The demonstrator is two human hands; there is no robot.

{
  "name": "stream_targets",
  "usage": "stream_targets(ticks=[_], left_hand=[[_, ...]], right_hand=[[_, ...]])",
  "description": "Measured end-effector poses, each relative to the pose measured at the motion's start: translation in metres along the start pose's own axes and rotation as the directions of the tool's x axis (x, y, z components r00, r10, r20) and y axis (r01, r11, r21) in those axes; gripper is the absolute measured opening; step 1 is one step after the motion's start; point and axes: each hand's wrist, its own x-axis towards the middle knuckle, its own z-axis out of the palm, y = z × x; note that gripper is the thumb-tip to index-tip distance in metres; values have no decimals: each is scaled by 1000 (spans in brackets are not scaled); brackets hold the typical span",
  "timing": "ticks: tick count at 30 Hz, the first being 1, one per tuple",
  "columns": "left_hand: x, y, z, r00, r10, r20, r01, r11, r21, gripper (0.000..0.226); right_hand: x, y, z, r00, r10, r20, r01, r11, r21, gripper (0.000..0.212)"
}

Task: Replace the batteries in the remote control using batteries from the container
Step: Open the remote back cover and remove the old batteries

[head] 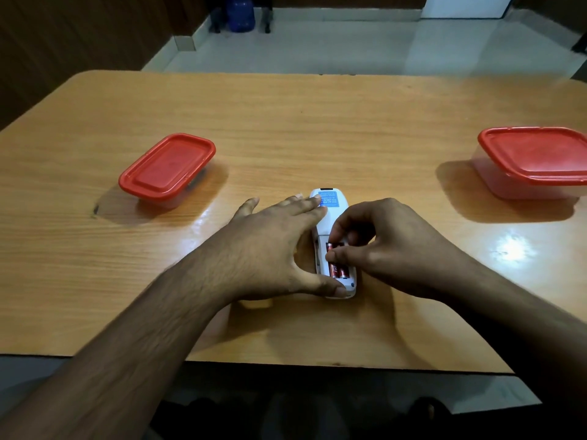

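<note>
Remote control (330,214): white, lying back-up on the table (286,122), directly under both hands; its long axis runs away from the person, tilted slightly left at the far end.
Battery bay: open at the near end of the remote, right beneath the right fingertips; no cover in view.
Batteries (337,270): two, red, side by side in the bay, lengthwise along the remote's axis.
Right hand (390,246): curled, thumb and forefinger pinched onto the left battery at its far half; it seems to be working that cell, though whether lifting or seating I cannot tell.
Left hand (273,246): spread flat and wide, fingers resting on the far part of the remote near its blue label (328,198), thumb pressed on the near end; it steadies the body without closing around it.
Nearer hand: the right one, already touching the cells; the left only braces.
Containers: two, both with red lids shut; left container (167,168) well apart beyond the left fingers, right container (533,161) well apart beyond the right hand.
Judgement: which container holds the fresh cells cannot be told.
</note>
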Motion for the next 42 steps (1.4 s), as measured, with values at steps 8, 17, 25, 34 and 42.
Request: stream_targets(ticks=[8,17,25,34,42], left_hand=[[0,2,-1,1000,-9,0,9,1000,3,123],[-6,5,-5,998,39,-57,-41,999,-28,119],[-19,27,-22,870,31,-491,-321,792,-519,37],[-19,21,-18,882,-72,-466,-308,661,-684,35],[-10,15,-12,938,-185,-293,-128,601,-789,8]], right_hand=[[-2,2,0,998,23,-58,-19,997,76,20],[-10,-4,-3,991,31,-133,41,863,503,16],[-24,-13,-25,980,35,-196,119,685,718,13],[-26,-11,-34,945,-11,-327,198,815,545,26],[-18,8,-29,989,-52,-136,62,995,72,7]])
